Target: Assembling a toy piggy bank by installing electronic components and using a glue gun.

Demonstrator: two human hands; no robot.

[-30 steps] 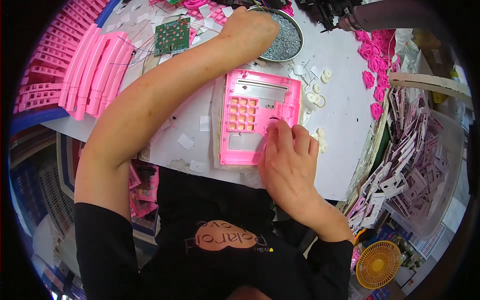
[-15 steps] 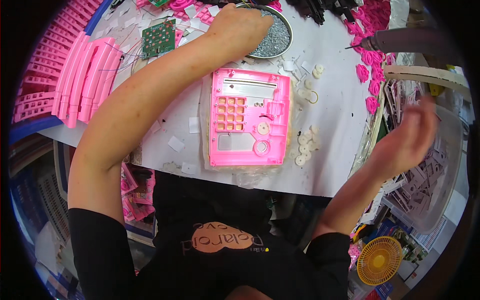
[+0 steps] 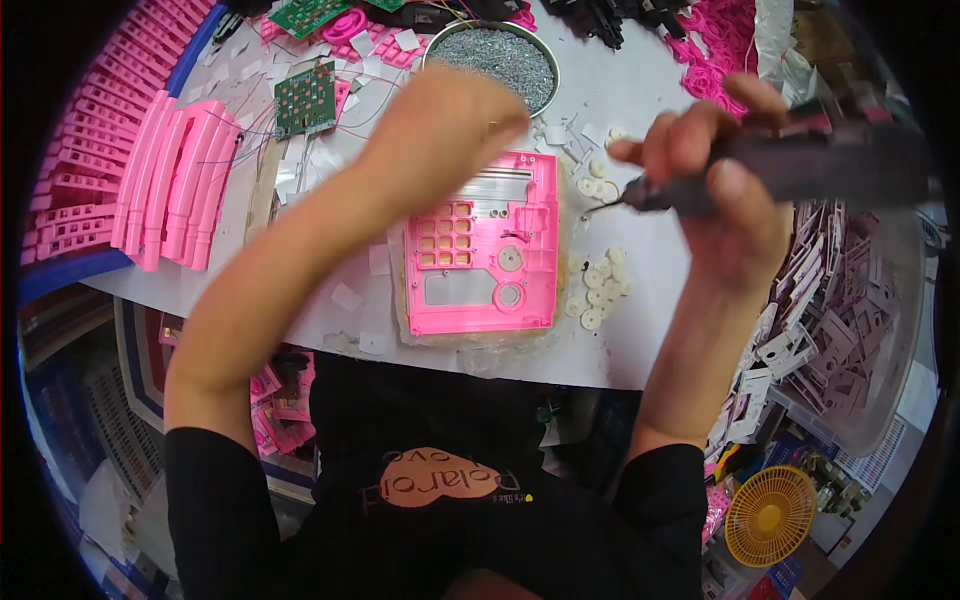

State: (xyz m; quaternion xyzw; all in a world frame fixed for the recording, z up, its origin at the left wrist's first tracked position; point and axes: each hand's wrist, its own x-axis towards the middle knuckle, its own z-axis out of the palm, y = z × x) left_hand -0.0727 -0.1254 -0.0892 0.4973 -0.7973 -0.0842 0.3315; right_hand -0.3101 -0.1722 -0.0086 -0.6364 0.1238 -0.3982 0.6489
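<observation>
An open pink plastic housing lies in the middle of the white table, with a grid of square openings and a white disc. Over its top edge my left hand hovers, fingers curled together and smeared by motion; whatever they hold is hidden. Behind that hand stands a round metal tin full of small silvery screws. My right hand grips a dark electric screwdriver, thumb in front and fingers behind. Its thin bit points left, to the right of the housing and apart from it.
White plastic discs lie right of the housing. At the left are a green circuit board with wires and several curved pink strips. A clear bin of flat pale parts stands at the right, above a yellow basket.
My left hand has left the screw tin and come nearer over the housing. My right hand has moved up and taken hold of the screwdriver, which has swung left and lower.
</observation>
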